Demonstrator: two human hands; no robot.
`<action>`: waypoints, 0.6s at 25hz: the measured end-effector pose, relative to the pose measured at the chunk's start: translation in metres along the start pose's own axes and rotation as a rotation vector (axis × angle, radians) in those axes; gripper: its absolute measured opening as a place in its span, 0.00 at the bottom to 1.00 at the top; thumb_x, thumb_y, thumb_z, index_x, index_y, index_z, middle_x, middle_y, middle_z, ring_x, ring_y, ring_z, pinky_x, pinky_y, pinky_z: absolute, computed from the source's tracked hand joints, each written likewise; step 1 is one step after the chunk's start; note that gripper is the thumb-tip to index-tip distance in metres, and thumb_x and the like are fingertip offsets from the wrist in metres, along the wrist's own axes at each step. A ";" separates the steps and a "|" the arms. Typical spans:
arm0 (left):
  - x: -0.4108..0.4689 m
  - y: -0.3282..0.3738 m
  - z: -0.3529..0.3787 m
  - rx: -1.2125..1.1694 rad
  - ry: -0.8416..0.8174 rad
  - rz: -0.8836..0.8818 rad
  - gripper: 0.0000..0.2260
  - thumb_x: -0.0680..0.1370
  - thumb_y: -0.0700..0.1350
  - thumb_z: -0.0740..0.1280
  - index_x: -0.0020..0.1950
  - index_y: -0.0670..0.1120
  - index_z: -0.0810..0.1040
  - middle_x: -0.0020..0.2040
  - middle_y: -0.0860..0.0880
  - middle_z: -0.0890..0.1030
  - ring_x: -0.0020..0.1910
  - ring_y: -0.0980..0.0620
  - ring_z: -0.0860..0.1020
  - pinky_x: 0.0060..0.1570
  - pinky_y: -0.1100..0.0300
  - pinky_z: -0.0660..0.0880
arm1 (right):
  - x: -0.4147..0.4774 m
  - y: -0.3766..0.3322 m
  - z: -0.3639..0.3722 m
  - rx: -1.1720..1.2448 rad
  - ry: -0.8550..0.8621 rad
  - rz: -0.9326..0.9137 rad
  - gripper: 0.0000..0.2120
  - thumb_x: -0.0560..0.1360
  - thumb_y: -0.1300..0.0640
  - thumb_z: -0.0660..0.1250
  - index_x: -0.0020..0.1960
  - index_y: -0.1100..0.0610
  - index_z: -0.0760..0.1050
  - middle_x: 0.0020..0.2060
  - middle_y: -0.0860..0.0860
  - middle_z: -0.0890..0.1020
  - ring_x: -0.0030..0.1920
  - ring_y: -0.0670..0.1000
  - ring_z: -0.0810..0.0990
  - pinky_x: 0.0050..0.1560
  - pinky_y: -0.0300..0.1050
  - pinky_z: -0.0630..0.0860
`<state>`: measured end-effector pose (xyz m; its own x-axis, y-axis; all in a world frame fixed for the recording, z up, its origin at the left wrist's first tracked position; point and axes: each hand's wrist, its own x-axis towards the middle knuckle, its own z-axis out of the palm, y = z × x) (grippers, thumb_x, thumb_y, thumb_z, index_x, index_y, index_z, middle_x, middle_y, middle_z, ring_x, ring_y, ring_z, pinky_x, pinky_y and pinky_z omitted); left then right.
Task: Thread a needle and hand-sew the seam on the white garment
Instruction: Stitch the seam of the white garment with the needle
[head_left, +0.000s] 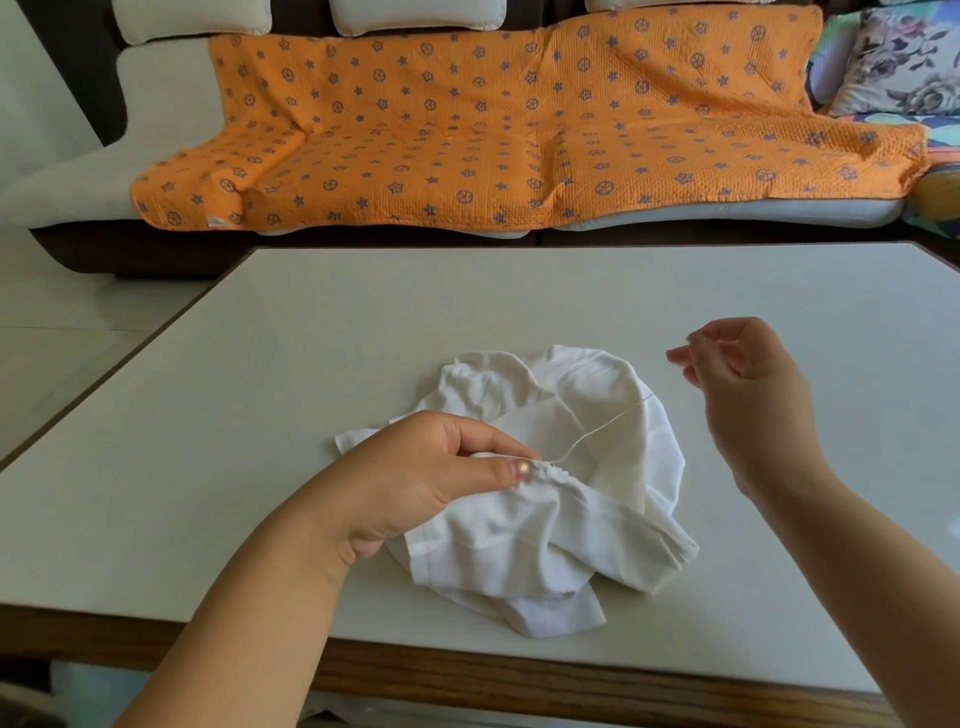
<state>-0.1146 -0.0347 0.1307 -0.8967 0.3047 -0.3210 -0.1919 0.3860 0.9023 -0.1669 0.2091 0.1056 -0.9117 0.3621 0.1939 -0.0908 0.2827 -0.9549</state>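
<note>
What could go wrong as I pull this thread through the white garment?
The white garment is already gathered at the seam pinched by the left hand; pulling the thread harder could pucker it. The right hand seems to pinch the fine thread, needle not discernible, so it might slip free.

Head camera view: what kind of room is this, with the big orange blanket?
Most likely a living room at home: a cream sofa draped with an orange star-patterned quilt, floral cushions, and a table where the left hand grips a white garment and the right hand holds thread.
</note>
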 end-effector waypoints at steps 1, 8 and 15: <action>0.000 0.000 0.000 -0.010 0.003 0.002 0.07 0.75 0.46 0.71 0.52 0.51 0.86 0.50 0.57 0.86 0.56 0.65 0.80 0.62 0.66 0.69 | -0.008 -0.006 0.002 0.029 -0.077 -0.008 0.06 0.80 0.57 0.62 0.46 0.49 0.73 0.37 0.48 0.85 0.44 0.51 0.85 0.49 0.48 0.80; -0.002 0.001 -0.004 -0.048 0.026 0.033 0.13 0.66 0.51 0.73 0.48 0.50 0.86 0.48 0.54 0.86 0.52 0.62 0.82 0.57 0.67 0.70 | -0.063 -0.029 0.013 -0.056 -0.597 -0.100 0.06 0.77 0.57 0.67 0.46 0.48 0.81 0.34 0.51 0.83 0.37 0.49 0.83 0.47 0.49 0.82; -0.004 0.000 -0.005 -0.054 0.046 0.017 0.03 0.74 0.43 0.72 0.45 0.50 0.86 0.47 0.49 0.86 0.52 0.58 0.82 0.59 0.64 0.71 | -0.071 -0.027 0.021 0.005 -0.672 -0.004 0.05 0.78 0.56 0.66 0.45 0.50 0.80 0.40 0.48 0.84 0.40 0.40 0.80 0.42 0.29 0.73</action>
<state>-0.1135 -0.0405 0.1333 -0.9172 0.2701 -0.2927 -0.1964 0.3327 0.9224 -0.1084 0.1573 0.1127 -0.9625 -0.2708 0.0172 -0.0953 0.2782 -0.9558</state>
